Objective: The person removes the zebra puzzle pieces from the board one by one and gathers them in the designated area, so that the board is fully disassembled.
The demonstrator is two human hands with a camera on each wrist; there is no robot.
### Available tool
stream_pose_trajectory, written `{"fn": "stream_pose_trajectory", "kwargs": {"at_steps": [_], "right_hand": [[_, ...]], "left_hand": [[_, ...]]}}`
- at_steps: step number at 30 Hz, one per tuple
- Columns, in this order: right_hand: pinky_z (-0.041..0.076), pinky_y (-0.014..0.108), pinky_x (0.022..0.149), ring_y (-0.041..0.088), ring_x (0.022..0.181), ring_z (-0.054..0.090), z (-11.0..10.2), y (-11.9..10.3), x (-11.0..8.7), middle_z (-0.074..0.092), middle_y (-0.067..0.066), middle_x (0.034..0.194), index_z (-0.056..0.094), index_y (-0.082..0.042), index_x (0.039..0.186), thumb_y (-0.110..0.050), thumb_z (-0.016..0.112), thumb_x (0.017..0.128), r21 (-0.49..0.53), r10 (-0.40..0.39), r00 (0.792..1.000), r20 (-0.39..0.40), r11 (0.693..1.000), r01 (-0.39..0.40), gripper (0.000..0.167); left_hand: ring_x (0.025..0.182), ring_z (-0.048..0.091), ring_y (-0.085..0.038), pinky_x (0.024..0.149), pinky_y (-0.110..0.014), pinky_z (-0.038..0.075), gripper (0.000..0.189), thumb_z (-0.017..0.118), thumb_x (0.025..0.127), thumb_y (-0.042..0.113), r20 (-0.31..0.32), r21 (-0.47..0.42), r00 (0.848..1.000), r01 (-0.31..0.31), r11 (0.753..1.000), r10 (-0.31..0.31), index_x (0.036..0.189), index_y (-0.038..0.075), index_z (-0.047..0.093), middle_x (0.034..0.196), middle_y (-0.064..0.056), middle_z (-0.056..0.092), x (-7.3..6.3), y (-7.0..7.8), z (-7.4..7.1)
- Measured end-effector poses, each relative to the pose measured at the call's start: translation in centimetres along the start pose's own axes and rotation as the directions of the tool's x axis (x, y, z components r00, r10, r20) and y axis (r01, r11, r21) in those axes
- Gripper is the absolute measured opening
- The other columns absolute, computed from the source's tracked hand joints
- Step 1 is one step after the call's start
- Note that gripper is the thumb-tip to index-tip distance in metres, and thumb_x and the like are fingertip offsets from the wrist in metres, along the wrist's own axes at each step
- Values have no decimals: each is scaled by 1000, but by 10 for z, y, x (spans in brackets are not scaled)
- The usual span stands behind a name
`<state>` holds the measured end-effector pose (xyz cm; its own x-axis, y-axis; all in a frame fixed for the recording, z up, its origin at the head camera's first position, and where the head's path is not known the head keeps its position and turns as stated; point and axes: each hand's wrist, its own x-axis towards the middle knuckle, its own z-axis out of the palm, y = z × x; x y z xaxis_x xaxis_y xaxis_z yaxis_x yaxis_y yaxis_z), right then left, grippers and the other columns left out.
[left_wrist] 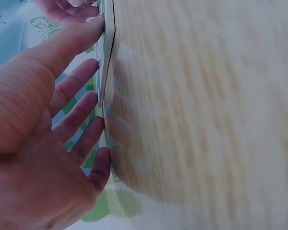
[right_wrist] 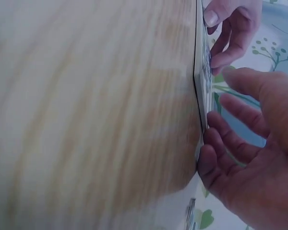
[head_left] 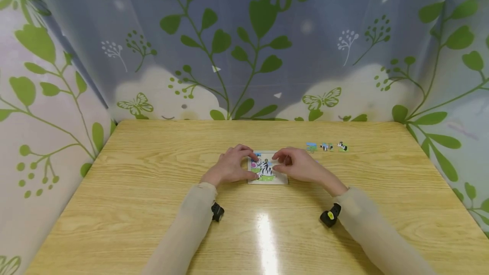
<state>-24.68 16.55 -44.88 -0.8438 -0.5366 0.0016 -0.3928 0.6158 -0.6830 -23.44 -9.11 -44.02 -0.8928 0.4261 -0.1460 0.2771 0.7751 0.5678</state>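
A small zebra picture puzzle in a pale tray [head_left: 282,179] lies flat on the table between both hands. Its zebra [head_left: 264,169] has black and white stripes, with green beneath it. My left hand [head_left: 230,166] spans the tray's left side, with thumb and fingertips spread over the picture; the left wrist view shows the thumb [left_wrist: 79,38] at the tray's edge. At the right side, my right hand [head_left: 302,164] is loosely curved, thumb and forefinger apart. From the right wrist, nothing shows between its thumb and fingers [right_wrist: 242,115], and the lower fingertips are by the table surface.
Three loose puzzle pieces lie in a row behind the right hand: a blue and green one [head_left: 311,147], a mixed-colour one [head_left: 326,147] and a black-and-white one with green [head_left: 342,147]. A leaf-patterned curtain [head_left: 237,54] rises behind the wooden table [head_left: 153,152].
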Motion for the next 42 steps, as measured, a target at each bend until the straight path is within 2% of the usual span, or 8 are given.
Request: {"fn": "stream_pose_trajectory", "kwargs": {"at_steps": [6,13,19,26,30,37,42], "right_hand": [[45,30,68,14,73,54,2,-4,8,65,8,98,68,-8,124,-26,75,93,-52,8,999,39,999,-6,36],[38,30,64,15,70,45,5,-4,11,60,9,91,70,-10,126,-27,75,93,-92,-9,999,53,996,14,38],[36,31,65,17,72,44,5,-6,12,58,10,92,71,-13,124,-27,76,93,-70,25,998,60,997,-21,35],[35,31,64,18,73,44,7,-8,18,57,6,80,71,-11,119,-24,76,92,-38,45,997,64,998,-43,31],[35,31,64,17,70,45,7,-12,20,55,4,78,70,-11,118,-24,76,92,-23,78,994,74,997,-77,30],[35,30,62,17,66,45,8,-11,21,55,5,80,67,-11,117,-23,75,92,16,117,990,84,993,-118,28],[39,33,67,19,75,48,10,-11,20,56,7,92,65,-13,116,-22,75,93,85,148,986,82,984,-155,27]], "left_hand": [[142,41,-37,115,-62,29,42,81,87,41,2,0,1000,1,1000,-1,124,28,68,156,-3,45,0,0,1],[142,41,-37,115,-62,28,41,80,87,41,7,-3,1000,-3,1000,3,124,29,68,155,-2,45,0,-1,1],[141,42,-37,114,-62,30,41,81,87,41,2,0,1000,-4,1000,4,124,28,68,155,-2,45,-1,-1,0],[142,41,-37,115,-63,29,42,80,88,40,2,-3,1000,-8,1000,8,125,28,67,155,-2,45,-1,-1,0],[143,40,-37,116,-63,28,43,81,88,40,5,-7,1000,-6,1000,6,126,27,67,156,-2,45,0,-1,-1],[142,41,-38,115,-63,29,44,80,88,40,3,2,1000,-12,1000,12,127,27,67,156,-3,45,0,0,-1],[142,41,-38,115,-64,29,41,81,88,39,0,-5,1000,-14,1000,14,125,26,68,155,-4,46,0,0,-2]]}}
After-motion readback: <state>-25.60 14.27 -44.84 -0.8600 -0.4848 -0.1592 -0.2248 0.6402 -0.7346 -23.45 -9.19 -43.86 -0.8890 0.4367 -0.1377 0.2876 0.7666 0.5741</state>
